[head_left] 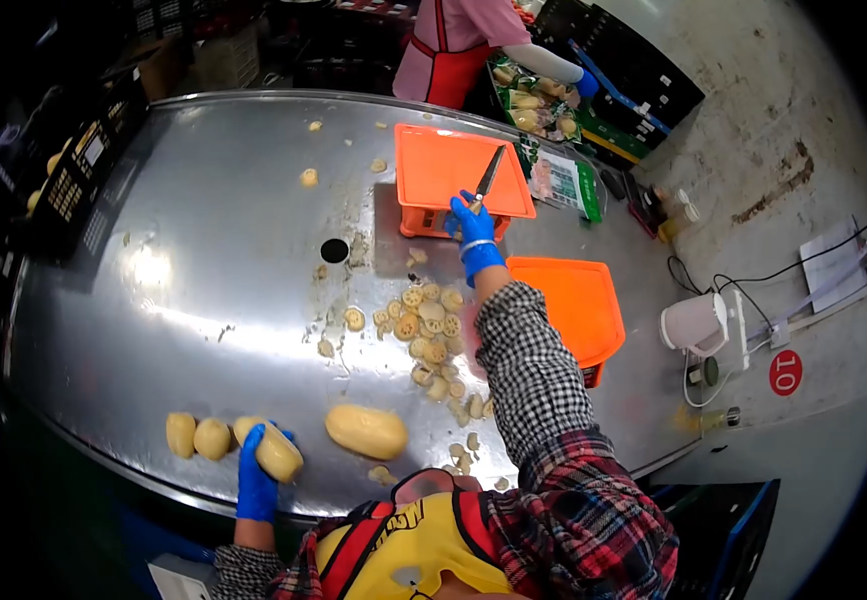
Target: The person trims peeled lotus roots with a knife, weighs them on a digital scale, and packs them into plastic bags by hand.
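My left hand (258,475), in a blue glove, is closed round a peeled lotus root piece (279,454) near the table's front edge. To its left lie two shorter pieces (212,438), and to its right a large root (366,431). My right hand (475,232), also gloved in blue, grips a knife (490,174) by its handle, the blade pointing up and away. That hand is at the front edge of an orange lidded box (453,172). Several cut root slices (433,322) lie scattered on the metal table (203,290) between my hands.
A second orange box (571,310) stands right of my right forearm. A black crate (88,165) is at the left edge. Beyond the table a person in a red apron (453,70) reaches towards packed bags (543,103). A kettle (693,322) is at the right.
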A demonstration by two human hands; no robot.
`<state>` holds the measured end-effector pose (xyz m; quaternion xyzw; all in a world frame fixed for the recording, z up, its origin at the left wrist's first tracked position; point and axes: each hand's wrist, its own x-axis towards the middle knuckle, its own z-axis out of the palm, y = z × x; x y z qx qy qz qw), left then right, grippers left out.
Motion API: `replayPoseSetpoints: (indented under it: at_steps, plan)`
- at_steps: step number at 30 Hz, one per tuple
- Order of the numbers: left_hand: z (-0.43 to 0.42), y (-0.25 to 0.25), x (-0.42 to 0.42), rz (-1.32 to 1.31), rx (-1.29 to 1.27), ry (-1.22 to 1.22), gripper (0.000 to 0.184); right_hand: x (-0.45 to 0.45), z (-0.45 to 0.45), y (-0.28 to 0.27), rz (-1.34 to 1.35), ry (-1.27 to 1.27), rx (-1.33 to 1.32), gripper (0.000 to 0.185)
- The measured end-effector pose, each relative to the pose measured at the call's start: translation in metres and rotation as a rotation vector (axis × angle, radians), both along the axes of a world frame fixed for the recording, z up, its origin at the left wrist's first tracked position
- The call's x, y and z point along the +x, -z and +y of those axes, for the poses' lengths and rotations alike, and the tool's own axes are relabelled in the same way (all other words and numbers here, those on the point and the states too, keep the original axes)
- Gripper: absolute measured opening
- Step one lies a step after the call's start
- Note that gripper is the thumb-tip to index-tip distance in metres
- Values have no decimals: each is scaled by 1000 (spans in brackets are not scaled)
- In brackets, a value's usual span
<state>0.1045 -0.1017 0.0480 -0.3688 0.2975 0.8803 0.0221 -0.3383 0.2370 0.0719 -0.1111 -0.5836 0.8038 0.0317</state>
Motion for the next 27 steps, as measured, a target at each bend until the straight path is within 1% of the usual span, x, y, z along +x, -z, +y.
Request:
replayPoseSetpoints:
  at_steps: [2,3,4,5,7,8,9,10,12,13,14,15,16,17,18,19,20,21,22,24,25,26,27]
  plan:
    - [-6,18,2,-13,-14,-15,47,-18,-6,12,15,77,9,34]
    - [-3,3,-2,-31,0,11,50,-22,-7,16,28,106,16,31]
    - [-6,0,-5,-32,6,13,50,-18,-12,12,38,133,24,29]
    - [-7,-1,-5,-33,15,15,51,-14,-15,8,13,168,53,16]
    - [-6,2,-7,-16,47,11,51,-2,-20,8,34,191,128,12]
    - [-4,3,-9,-38,14,5,53,8,-22,11,40,202,165,10]
    - [-1,0,-11,-61,-20,-1,54,21,-25,14,87,176,167,11]
    - [0,-2,-12,-80,-59,-9,56,26,-24,14,86,184,113,12]
    - [-1,-1,-12,-56,-36,-5,56,28,-24,13,94,199,-5,15]
    - [-1,-1,-12,-43,-25,-4,56,22,-21,12,97,252,-30,19]
    - [0,-2,-13,-54,-43,-25,56,7,-16,19,124,262,-16,21]
    - [5,-7,-13,-67,-63,-42,56,-15,-7,38,147,278,-1,23]
    - [6,-9,-14,-83,-81,-54,56,-20,-4,35,168,298,16,26]
    - [-3,0,-9,-39,-23,14,55,-23,-1,34,109,303,1,26]
    - [-6,3,-7,-42,-14,25,55,-20,-2,17,53,310,-11,27]
    - [-6,5,-7,-40,0,33,56,-31,2,21,12,304,-91,27]
    - [-7,9,-6,-38,16,35,56,-36,5,27,15,305,-15,20]
    - [-9,17,-4,-25,15,8,57,-36,8,27,-68,293,194,18]
    - [-8,12,-6,-30,-12,-3,57,-33,4,20,-149,271,400,15]
    - [0,2,-9,-40,-56,-38,57,7,-11,17,94,225,-79,13]
    - [4,-5,-11,-51,-61,-34,57,24,-13,15,130,205,-57,14]
    - [2,0,-13,-45,-43,-21,58,43,-15,13,162,184,-36,15]
    - [-4,7,-12,-41,-23,-9,58,69,-22,-5,115,167,-84,17]
